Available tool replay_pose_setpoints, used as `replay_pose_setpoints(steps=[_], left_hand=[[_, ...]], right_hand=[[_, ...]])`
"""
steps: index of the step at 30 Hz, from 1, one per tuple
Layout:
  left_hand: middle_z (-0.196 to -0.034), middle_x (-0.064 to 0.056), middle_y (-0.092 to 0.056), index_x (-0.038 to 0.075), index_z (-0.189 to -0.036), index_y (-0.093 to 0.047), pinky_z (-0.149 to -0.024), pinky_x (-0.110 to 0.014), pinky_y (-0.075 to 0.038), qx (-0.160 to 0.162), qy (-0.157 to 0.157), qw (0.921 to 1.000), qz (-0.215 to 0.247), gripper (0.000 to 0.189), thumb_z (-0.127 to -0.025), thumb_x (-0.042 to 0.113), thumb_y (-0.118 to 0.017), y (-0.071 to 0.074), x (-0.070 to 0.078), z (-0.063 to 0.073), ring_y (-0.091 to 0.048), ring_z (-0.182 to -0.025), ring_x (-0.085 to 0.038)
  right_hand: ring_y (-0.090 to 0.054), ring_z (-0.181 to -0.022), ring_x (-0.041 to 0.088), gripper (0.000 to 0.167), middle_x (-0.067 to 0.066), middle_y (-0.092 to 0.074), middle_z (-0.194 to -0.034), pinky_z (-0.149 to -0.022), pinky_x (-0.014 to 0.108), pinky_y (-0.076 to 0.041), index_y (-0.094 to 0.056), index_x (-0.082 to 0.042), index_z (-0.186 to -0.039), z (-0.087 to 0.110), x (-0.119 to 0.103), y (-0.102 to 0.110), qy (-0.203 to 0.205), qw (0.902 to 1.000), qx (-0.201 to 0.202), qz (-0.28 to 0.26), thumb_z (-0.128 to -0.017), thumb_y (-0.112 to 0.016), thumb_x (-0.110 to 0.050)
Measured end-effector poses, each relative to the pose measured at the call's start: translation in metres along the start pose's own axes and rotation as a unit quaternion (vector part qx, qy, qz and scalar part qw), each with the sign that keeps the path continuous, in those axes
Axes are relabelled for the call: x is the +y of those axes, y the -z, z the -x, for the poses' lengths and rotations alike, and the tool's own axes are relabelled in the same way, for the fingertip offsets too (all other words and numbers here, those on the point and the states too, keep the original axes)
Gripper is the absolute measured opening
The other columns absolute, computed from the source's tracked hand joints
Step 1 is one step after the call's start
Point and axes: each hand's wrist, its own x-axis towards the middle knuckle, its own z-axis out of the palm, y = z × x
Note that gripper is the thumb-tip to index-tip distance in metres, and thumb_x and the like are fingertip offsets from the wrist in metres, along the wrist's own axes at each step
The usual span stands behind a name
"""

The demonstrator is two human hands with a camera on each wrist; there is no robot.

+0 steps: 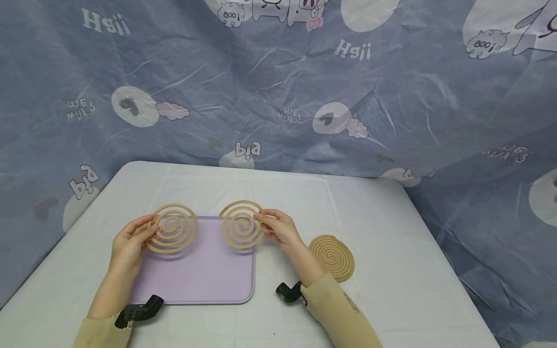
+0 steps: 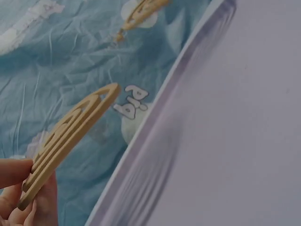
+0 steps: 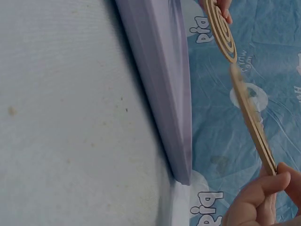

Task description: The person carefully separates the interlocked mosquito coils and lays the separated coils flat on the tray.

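My left hand (image 1: 132,241) pinches the left edge of a tan mosquito coil (image 1: 175,227), its loops spaced apart. My right hand (image 1: 280,229) pinches the right edge of a second mosquito coil (image 1: 241,225), whose outer end points up and left. Both coils are held above the lilac tray (image 1: 209,285), and their shadows fall on it. In the left wrist view, the left coil (image 2: 70,129) appears nearly edge-on between thumb and fingers. The right wrist view has the right coil (image 3: 251,120) edge-on in the fingertips.
A tightly wound pair-like coil disc (image 1: 332,256) lies on the white table (image 1: 370,217), partly behind the right forearm. Black wrist cameras sit on both sleeves. A blue printed cloth (image 1: 261,87) hangs behind the table.
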Motion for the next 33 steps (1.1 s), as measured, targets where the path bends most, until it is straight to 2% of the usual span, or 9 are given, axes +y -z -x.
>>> replay_pose_setpoints(steps=[4,8,12,18,27,30,33], left_hand=[[-0.091,0.007,-0.071,0.015,-0.102,-0.068,-0.049,-0.015,-0.043,-0.001,0.008,0.9998,-0.019,0.022,-0.085,-0.001,-0.066,0.008,-0.002,-0.004,-0.065,-0.073,-0.004],[-0.092,0.010,-0.070,0.016,-0.102,-0.066,-0.051,-0.015,-0.042,0.005,0.019,0.9986,-0.050,0.020,-0.086,0.004,-0.067,0.014,-0.006,-0.007,-0.064,-0.077,-0.002],[-0.091,0.009,-0.070,0.016,-0.102,-0.065,-0.055,-0.015,-0.045,0.003,0.027,0.9984,-0.051,0.019,-0.087,0.004,-0.066,0.019,-0.009,-0.010,-0.065,-0.081,-0.002],[-0.091,0.010,-0.069,0.014,-0.104,-0.063,-0.061,-0.013,-0.048,0.005,0.032,0.9981,-0.052,0.019,-0.089,0.002,-0.062,0.023,-0.014,-0.013,-0.064,-0.084,0.000],[-0.090,0.014,-0.067,0.005,-0.115,-0.056,-0.067,-0.011,-0.049,0.017,0.024,0.9938,-0.107,0.026,-0.090,0.004,-0.062,0.023,-0.019,-0.016,-0.062,-0.084,0.004],[-0.090,0.017,-0.064,0.005,-0.116,-0.056,-0.066,-0.011,-0.048,0.033,0.020,0.9867,-0.158,0.028,-0.089,0.006,-0.064,0.023,-0.021,-0.016,-0.060,-0.083,0.006],[-0.105,0.012,-0.061,0.004,-0.122,-0.056,-0.066,-0.010,-0.046,0.046,0.012,0.9684,-0.245,0.034,-0.090,0.010,-0.063,0.021,-0.022,-0.015,-0.054,-0.089,0.006]], right_hand=[[-0.054,-0.056,0.004,0.032,0.001,-0.068,-0.080,-0.050,0.013,-0.045,-0.061,0.003,-0.112,-0.007,0.005,-0.004,-0.009,0.9999,-0.008,0.003,-0.084,-0.071,-0.008],[-0.053,-0.052,0.003,0.030,0.005,-0.069,-0.081,-0.048,0.012,-0.044,-0.060,0.002,-0.111,-0.014,0.011,-0.007,-0.026,0.9994,-0.022,0.012,-0.085,-0.070,-0.008],[-0.054,-0.051,0.003,0.032,0.008,-0.070,-0.086,-0.047,0.011,-0.044,-0.060,0.000,-0.113,-0.019,0.017,-0.010,-0.036,0.9987,-0.029,0.024,-0.084,-0.071,-0.009],[-0.056,-0.052,0.005,0.035,0.005,-0.068,-0.077,-0.049,0.014,-0.047,-0.058,0.000,-0.115,-0.023,0.021,-0.014,-0.035,0.9982,-0.025,0.042,-0.083,-0.071,-0.005],[-0.056,-0.052,0.006,0.038,0.005,-0.064,-0.072,-0.053,0.017,-0.050,-0.056,0.002,-0.118,-0.025,0.026,-0.015,-0.019,0.9980,-0.030,0.052,-0.083,-0.070,-0.002],[-0.058,-0.053,0.006,0.038,0.005,-0.065,-0.075,-0.055,0.018,-0.052,-0.056,0.002,-0.119,-0.022,0.023,-0.016,-0.016,0.9976,-0.032,0.060,-0.084,-0.068,-0.001],[-0.060,-0.055,0.007,0.037,0.007,-0.066,-0.079,-0.058,0.019,-0.053,-0.056,0.002,-0.119,-0.020,0.022,-0.017,-0.015,0.9972,-0.031,0.066,-0.084,-0.067,0.000]])
